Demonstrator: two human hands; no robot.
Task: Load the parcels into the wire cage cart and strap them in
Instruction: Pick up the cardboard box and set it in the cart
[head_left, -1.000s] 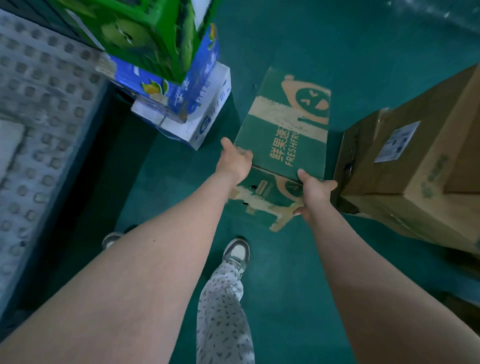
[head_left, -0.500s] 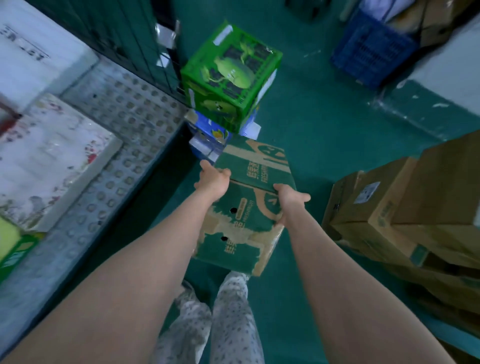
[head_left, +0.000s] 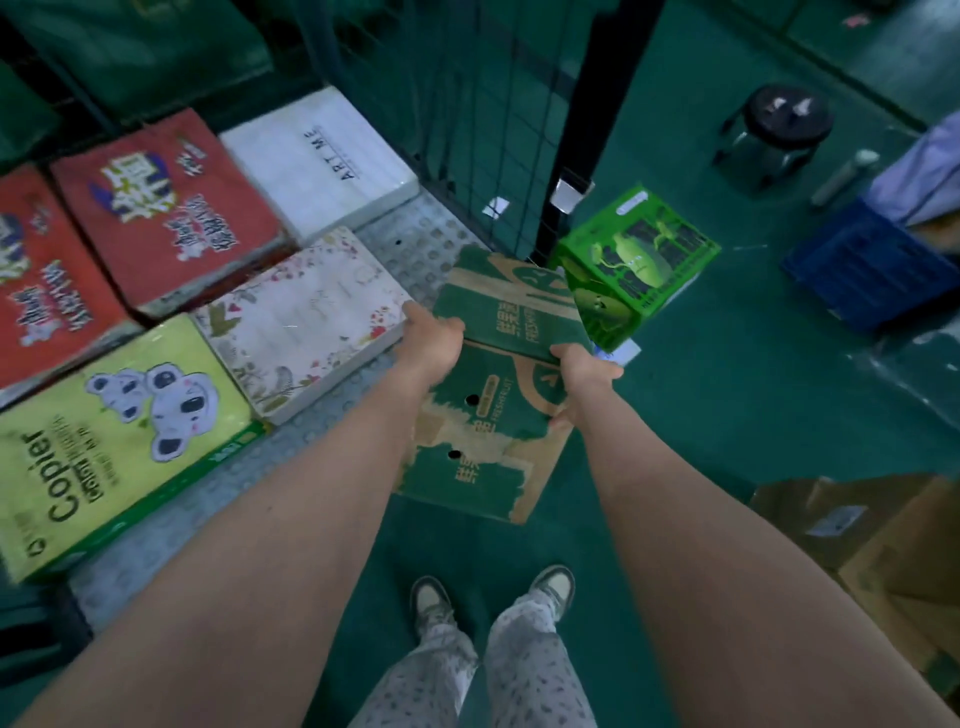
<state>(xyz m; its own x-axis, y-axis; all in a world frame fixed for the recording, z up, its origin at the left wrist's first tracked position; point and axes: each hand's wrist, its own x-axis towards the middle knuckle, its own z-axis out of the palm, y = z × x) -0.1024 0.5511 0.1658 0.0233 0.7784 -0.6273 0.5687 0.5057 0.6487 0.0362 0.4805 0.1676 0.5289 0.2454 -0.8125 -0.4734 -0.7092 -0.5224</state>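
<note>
Room is waiting on the cart deck (head_left: 431, 249) right of the floral box (head_left: 301, 322), so while your left hand (head_left: 434, 340) and right hand (head_left: 582, 376) are clasping the green fruit carton (head_left: 498, 415) at the deck's edge, be lowering it flat.

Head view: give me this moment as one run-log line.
phase: loading | green fruit box: held by both hands at cart deck edge | left hand: grips left side | right hand: grips right side
</note>
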